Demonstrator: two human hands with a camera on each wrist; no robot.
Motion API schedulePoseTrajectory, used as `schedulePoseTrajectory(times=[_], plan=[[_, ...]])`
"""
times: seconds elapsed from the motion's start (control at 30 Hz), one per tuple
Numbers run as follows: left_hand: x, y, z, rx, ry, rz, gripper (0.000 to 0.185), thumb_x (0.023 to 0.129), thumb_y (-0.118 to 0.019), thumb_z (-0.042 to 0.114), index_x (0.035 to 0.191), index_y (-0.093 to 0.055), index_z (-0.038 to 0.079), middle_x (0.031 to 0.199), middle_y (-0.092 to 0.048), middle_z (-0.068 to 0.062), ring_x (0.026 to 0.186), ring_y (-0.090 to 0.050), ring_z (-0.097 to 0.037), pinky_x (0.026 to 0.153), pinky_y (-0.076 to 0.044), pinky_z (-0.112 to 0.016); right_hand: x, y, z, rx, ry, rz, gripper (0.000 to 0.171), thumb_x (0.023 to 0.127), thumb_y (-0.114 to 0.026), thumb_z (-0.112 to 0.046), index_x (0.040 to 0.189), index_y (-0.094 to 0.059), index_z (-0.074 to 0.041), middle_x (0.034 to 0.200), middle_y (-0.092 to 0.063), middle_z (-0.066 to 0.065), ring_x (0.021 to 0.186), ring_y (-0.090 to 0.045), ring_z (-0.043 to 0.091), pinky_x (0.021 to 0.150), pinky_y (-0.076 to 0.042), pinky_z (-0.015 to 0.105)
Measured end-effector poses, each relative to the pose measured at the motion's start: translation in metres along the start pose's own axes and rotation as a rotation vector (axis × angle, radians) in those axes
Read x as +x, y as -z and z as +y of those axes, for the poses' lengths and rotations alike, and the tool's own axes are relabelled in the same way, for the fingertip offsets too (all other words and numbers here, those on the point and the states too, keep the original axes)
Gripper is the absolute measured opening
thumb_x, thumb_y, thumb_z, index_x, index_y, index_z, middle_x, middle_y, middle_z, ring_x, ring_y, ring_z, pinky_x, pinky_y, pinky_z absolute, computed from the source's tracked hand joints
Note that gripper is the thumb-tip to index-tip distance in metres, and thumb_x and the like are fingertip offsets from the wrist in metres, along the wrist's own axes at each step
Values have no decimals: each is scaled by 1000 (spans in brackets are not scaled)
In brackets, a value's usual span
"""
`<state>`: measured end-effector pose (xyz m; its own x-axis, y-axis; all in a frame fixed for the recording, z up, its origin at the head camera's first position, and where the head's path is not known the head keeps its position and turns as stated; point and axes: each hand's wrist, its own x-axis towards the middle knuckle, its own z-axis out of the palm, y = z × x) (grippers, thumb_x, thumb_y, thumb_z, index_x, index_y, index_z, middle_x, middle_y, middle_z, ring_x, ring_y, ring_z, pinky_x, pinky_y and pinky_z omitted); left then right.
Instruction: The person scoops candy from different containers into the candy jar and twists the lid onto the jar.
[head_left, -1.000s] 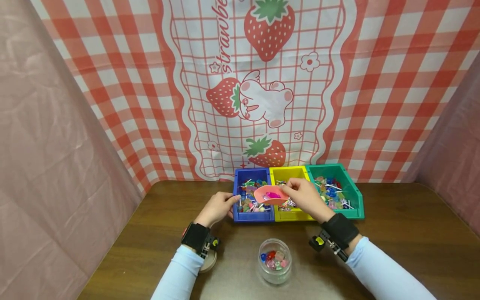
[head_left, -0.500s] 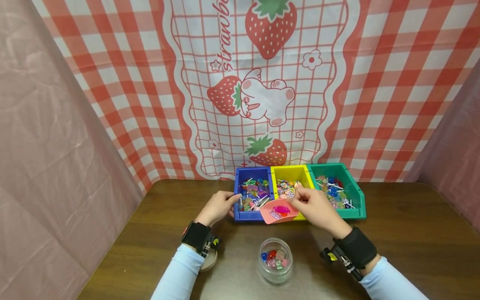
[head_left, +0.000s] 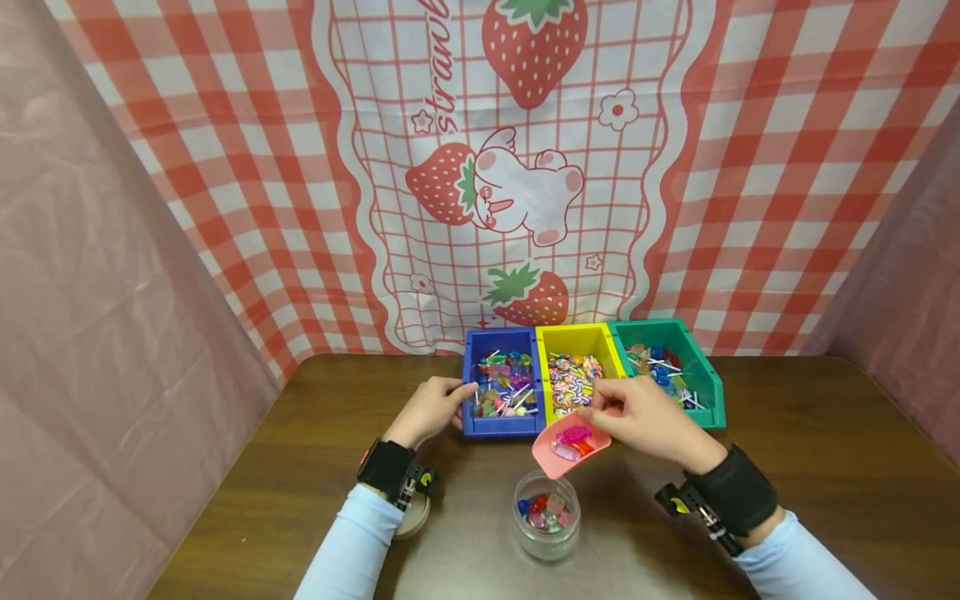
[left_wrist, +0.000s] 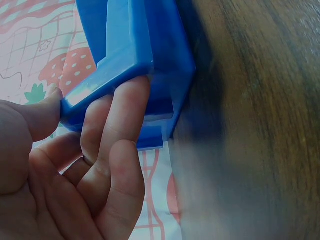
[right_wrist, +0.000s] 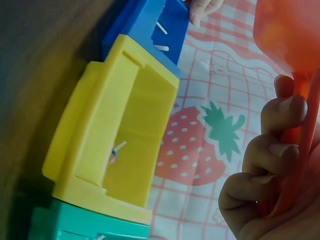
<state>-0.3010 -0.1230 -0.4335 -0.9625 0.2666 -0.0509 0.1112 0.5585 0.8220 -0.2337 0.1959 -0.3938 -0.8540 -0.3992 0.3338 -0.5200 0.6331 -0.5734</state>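
Observation:
My left hand (head_left: 431, 408) grips the side rim of the blue bin (head_left: 501, 427); in the left wrist view the thumb lies over the rim and fingers (left_wrist: 127, 107) curl beneath it. A pink scoop (head_left: 546, 452) is in my right hand (head_left: 651, 419), whose fingers wrap its handle in the right wrist view. Shiny pink, lilac and red pieces (head_left: 573, 440) lie in the scoop. Its tilted front edge hangs just above the clear jar (head_left: 546, 546). Inside the jar sit several coloured gem-like pieces (head_left: 542, 512).
The yellow bin (head_left: 577, 332), with striped lollipop-like pieces, joins the blue one. A green bin (head_left: 708, 367) with mixed pieces stands at the right of the row. A pale round lid (head_left: 414, 518) lies partly under my left wrist. Behind hangs a strawberry-print cloth (head_left: 517, 208).
The scoop with its pieces has come from over the bins toward the front, close above the jar, tilting forward. My left hand has stayed on the blue bin.

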Motion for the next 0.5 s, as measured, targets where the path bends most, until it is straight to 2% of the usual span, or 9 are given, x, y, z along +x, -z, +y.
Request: schedulePoseTrajectory(times=[0.2, 0.37, 0.5], plan=[[0, 1, 0, -1, 1, 2, 35, 104, -55, 30, 109, -72, 0, 70, -67, -5, 65, -69, -29, 70, -55, -45, 0, -3, -6, 12, 79, -32, 29, 85, -78, -19, 68, -55, -25, 58, -42, -14, 54, -44, 7, 50, -35, 24], [1, 0, 0, -1, 1, 3, 36, 105, -54, 31, 109, -72, 0, 70, -67, -6, 65, -69, -28, 70, -55, -45, -2, -5, -12, 8, 142, -46, 33, 85, -80, -26, 66, -53, -28, 58, -41, -17, 53, -44, 5, 49, -34, 23], [1, 0, 0, -2, 5, -3, 37, 105, -54, 31, 111, -72, 0, 71, -67, -5, 65, -69, -28, 70, -55, -44, -2, -4, -16, -53, 155, -39, 36, 84, -81, -28, 64, -51, -28, 57, -38, -18, 53, -42, 3, 50, -33, 23]])
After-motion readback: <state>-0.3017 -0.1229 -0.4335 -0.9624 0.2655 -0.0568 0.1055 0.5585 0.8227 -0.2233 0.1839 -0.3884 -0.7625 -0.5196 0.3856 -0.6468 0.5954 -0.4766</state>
